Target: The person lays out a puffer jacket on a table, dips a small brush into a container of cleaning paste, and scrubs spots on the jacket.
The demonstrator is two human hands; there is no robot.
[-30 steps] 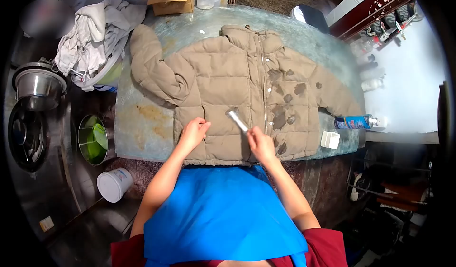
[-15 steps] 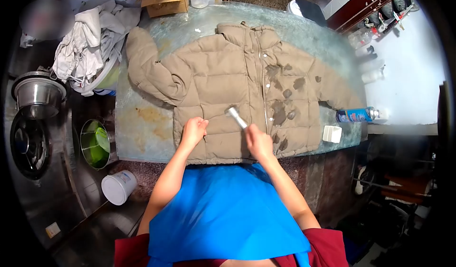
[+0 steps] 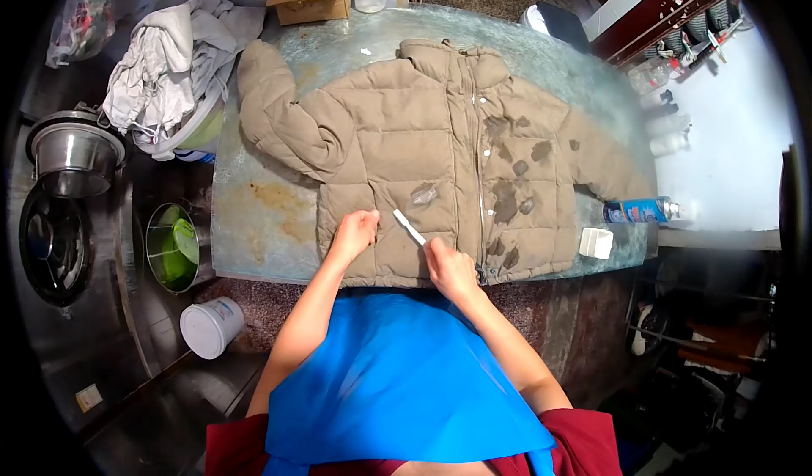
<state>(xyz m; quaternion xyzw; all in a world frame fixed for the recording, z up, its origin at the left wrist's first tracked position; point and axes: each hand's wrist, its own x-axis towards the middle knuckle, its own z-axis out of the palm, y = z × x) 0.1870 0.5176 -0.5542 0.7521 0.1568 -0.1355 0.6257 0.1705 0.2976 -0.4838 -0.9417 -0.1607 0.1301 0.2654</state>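
A tan puffer jacket lies spread front-up on the table. Dark wet-looking blotches mark one front panel, right of the zip. On the other panel is a pale, shiny wet patch. My right hand is closed round the handle of a small white brush, shaped like a toothbrush. Its head points up and left, just below the pale patch; whether it touches the cloth I cannot tell. Left of the brush, my left hand is closed with its fingertips pinching the jacket's lower front.
The metal-topped table holds a spray can and a small white container at right. Grey-white clothes fill a tub at left. A cardboard box stands at the back, and a white bucket is below the left edge.
The brush has moved down and left off the patch, which now shows pale and shiny instead of dark. My left hand keeps its place on the jacket. The view has shifted slightly.
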